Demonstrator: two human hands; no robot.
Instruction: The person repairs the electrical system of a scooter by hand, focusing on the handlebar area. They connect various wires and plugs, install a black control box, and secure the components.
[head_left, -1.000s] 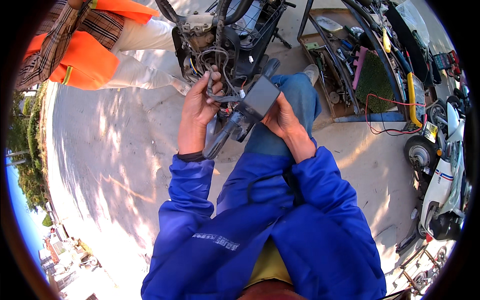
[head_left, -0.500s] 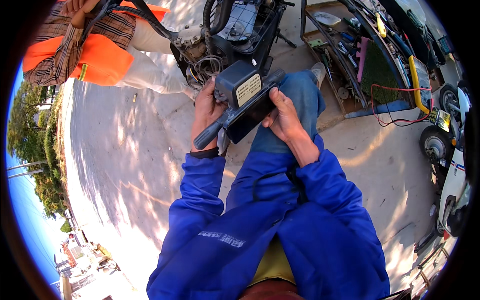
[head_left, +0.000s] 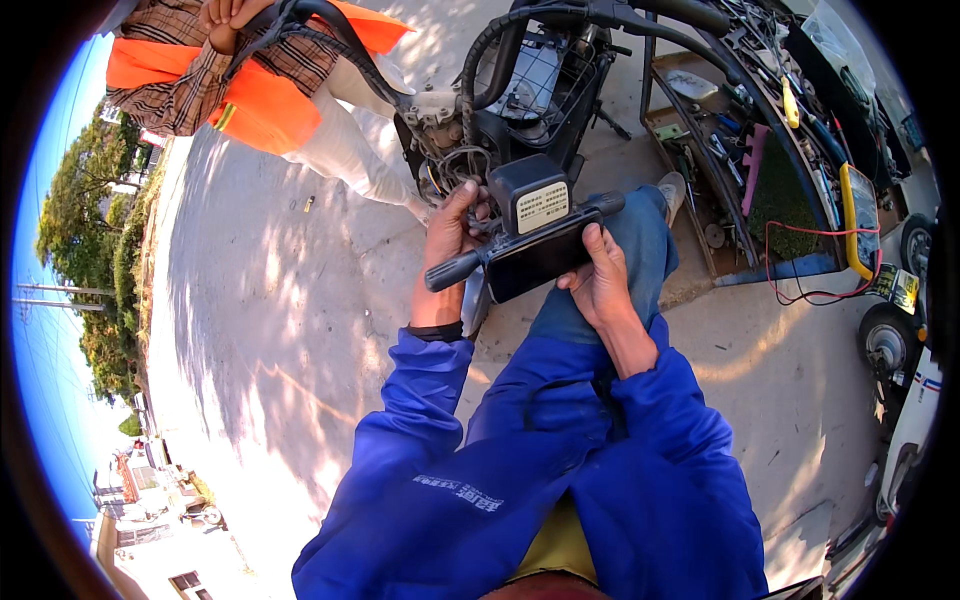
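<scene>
Toward twelve o'clock, holding grey wires in a curled left hand, and, toward three, pinching the edge of the dark screen, below the black box at one, with the right hand. Seems a step of holding box near wires, and likely calls for steady hands and slack next. Tight near the bike at twelve and knee at two, but roomy over the ground at nine.
</scene>
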